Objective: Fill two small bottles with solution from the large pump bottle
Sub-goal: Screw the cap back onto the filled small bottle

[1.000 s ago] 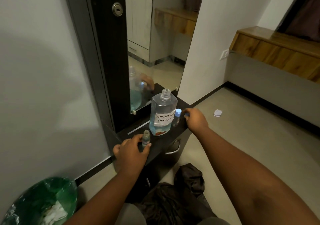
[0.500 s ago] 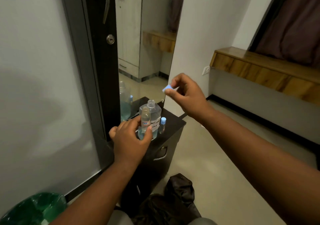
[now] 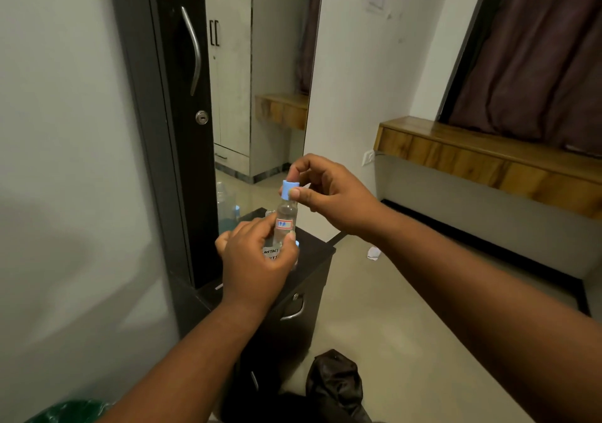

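My left hand holds a small clear bottle upright above the dark cabinet top; the bottle carries a small red-and-blue label. My right hand pinches a light blue cap that sits on the bottle's neck. Behind my left hand stands the large bottle, mostly hidden, with part of its handwritten white label showing. The blue cap of a second small bottle peeks out beside my left thumb.
A tall mirror rises behind the cabinet, beside a dark door with a metal handle. The cabinet front has a metal drawer pull. A dark bag lies on the floor below. A green bin sits bottom left. Crumpled paper lies on the floor.
My right hand picked the blue cap up from the cabinet top and brought it down onto the small bottle's neck. My left hand lifted that bottle off the cabinet.
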